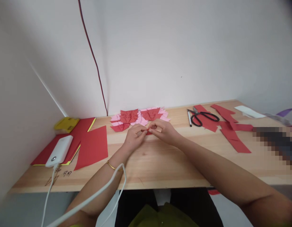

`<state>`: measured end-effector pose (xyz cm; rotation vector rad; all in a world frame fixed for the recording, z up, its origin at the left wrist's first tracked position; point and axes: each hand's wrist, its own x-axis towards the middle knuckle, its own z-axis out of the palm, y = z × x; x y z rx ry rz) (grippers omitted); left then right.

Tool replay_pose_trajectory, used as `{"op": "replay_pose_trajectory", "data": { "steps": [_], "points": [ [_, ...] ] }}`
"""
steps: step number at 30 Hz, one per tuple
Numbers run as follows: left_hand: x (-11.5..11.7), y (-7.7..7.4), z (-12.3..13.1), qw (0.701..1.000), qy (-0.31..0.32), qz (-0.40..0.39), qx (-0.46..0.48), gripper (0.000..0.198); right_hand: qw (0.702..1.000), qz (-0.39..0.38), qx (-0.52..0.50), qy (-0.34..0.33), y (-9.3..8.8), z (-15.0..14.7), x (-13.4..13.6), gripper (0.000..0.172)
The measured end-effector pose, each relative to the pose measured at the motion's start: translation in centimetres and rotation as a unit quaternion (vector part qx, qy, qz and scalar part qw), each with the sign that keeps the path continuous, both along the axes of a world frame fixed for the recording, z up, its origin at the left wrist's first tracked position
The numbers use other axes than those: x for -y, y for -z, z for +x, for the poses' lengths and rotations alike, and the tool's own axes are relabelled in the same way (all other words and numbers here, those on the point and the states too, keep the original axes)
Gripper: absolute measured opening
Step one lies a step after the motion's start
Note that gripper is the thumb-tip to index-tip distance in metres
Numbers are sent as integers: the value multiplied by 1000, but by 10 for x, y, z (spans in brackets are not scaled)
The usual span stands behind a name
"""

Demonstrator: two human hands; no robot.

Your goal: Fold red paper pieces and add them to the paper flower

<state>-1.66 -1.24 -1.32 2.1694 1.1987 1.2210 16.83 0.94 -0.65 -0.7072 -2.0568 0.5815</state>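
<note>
Both my hands meet over the middle of the table. My left hand (134, 137) pinches the left side of a small red piece of paper (149, 132), thumb and forefinger together. From the other side, my right hand (165, 131) grips the same piece with thumb and forefinger closed. Most of this paper is hidden by my fingers. Just beyond the hands, against the wall, lie several folded and cut paper pieces: red ones (129, 116) resting on pink ones (142, 120).
Red sheets (93, 147), a white power bank (60, 150) with a white cable and a yellow packet (66, 125) are at left. Black-handled scissors (205, 116), a pen (189, 118) and red scraps (234, 140) lie at right. The cable crosses my left forearm.
</note>
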Motion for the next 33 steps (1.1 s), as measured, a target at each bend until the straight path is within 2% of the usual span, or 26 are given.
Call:
{"op": "replay_pose_trajectory", "data": {
  "steps": [6, 11, 14, 17, 21, 24, 28, 33],
  "points": [
    [8, -6, 10, 999, 3, -30, 31, 11, 1000, 29, 0, -11, -1, -4, 4, 10],
    [9, -9, 13, 998, -13, -34, 54, 11, 1000, 12, -23, -9, 1, -9, 6, 12],
    [6, -7, 9, 997, -14, -43, 56, 9, 999, -22, -42, 7, -2, -4, 5, 12],
    [-1, -1, -1, 996, -21, -62, 53, 9, 992, -83, -75, 61, -6, 8, -3, 12],
    [-10, 6, -14, 990, -76, -100, 56, 8, 962, -164, -199, 91, -6, 23, -20, 19],
    [-11, 9, -13, 981, -68, -140, 119, 9, 939, -214, -258, 82, 1, 22, -27, 24],
    [-7, 12, -1, 948, 3, -212, 238, 34, 926, -287, -239, 59, 10, 9, -22, 26],
    [-8, 16, 2, 933, -2, -228, 278, 21, 937, -298, -180, 2, 13, -1, -10, 24]
  ]
}}
